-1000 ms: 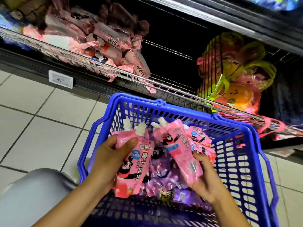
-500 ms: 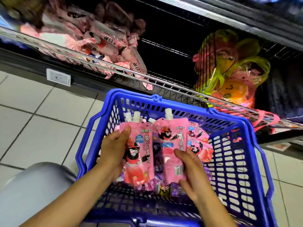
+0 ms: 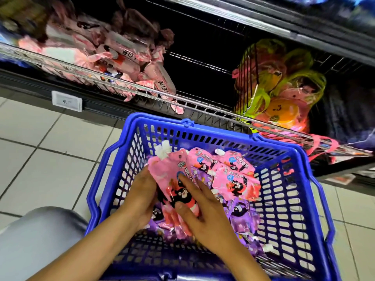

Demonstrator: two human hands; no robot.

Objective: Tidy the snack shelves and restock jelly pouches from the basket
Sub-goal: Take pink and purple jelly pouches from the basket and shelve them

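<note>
Both hands are gathering a stack of glossy pink spouted jelly pouches [image 3: 174, 179] over the basket: the left hand [image 3: 142, 197] is cupping the stack's left edge with its fingers hidden behind the pouches, so how far they curl cannot be told, while the right hand [image 3: 203, 211] is lying across the front, fingers fairly straight and thumb pressing the lower part of the top pouch. That stack is sitting inside the blue slotted plastic shopping basket [image 3: 300, 199], tilted with its white caps pointing up and left, on top of more loose pink pouches [image 3: 235, 175] and purple spouted pouches [image 3: 241, 216] lying beneath and to the right. The person appears to be squaring up a handful before lifting it out, so restocking is only beginning. Next they will probably be needing a firm two-handed hold and a lift over the basket's far rim toward the wire-fronted shelf [image 3: 182, 102], where a dark gap is showing between the pink wrapped snack packs [image 3: 125, 57] and the yellow-green netted toys [image 3: 280, 86].
</note>
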